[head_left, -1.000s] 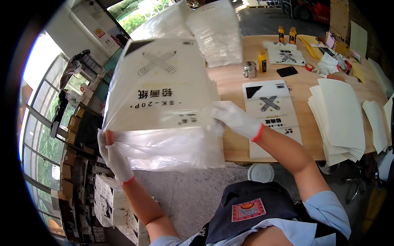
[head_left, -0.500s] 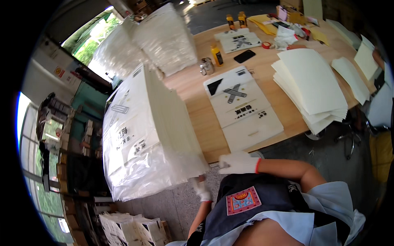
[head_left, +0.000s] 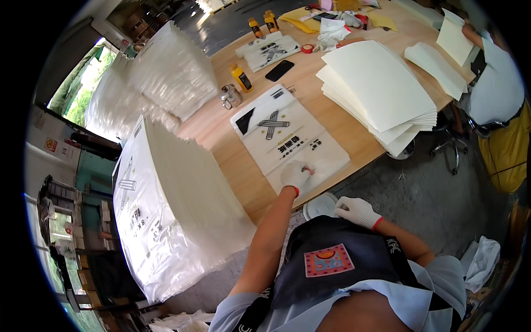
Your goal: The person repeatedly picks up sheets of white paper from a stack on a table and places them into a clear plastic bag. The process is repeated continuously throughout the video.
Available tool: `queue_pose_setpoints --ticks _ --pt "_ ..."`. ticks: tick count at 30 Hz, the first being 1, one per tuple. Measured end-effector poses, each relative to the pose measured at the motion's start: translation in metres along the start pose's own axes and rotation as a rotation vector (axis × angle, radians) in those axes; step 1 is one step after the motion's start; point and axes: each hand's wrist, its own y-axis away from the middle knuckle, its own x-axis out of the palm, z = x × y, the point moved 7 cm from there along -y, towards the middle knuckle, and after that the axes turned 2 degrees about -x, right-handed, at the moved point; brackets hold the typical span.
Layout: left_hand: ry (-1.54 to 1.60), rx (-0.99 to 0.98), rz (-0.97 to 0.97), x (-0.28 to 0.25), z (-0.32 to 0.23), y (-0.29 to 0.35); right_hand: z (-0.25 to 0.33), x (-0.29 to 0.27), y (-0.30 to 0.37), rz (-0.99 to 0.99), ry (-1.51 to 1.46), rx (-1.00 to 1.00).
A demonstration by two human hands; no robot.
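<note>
My left hand point(head_left: 295, 175), in a white glove with bare fingertips, rests on the lower part of a flat stack of printed clear plastic bags point(head_left: 264, 148). Its fingers are bent together against the top bag, thumb and fingertips pinching at its surface. Gloved in white too, my right hand point(head_left: 358, 212) hovers in front of my dark apron, just off the table's near edge. Its fingers are curled in, and nothing shows in them. Left of the bags stands a tall block of white paper sheets point(head_left: 191, 174) in a printed clear plastic wrapper.
Loose white sheets point(head_left: 381, 83) lie stacked on the right of the wooden table point(head_left: 221, 160). Behind the bags are a metal jar point(head_left: 230, 97), an orange bottle point(head_left: 241, 78) and a black phone point(head_left: 280, 70). Wrapped bundles point(head_left: 171, 72) stand far left. Another person's arm point(head_left: 472, 36) holds sheets at far right.
My left hand has come up from beside the wrapped block onto the bag stack. My right hand has moved right, away from the table edge. The view has shifted right.
</note>
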Motion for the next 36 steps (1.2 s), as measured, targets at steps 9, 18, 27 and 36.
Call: queue_pose_setpoints --ticks 9,18,27,36 --pt "0.212 0.031 0.266 0.007 0.011 -0.011 0.015 -0.023 -0.030 -0.005 -0.262 -0.052" --pt "0.765 0.005 0.154 -0.004 0.015 -0.013 0.071 -0.029 -0.089 -0.026 -0.673 -0.233" --pt "1.424 0.272 -0.280 -0.132 -0.028 -0.002 -0.009 -0.058 -0.128 -0.372 0.334 -0.157" --pt "0.759 0.359 -0.209 -0.119 -0.120 0.038 0.102 -0.099 -0.075 -0.466 -0.021 -0.498"
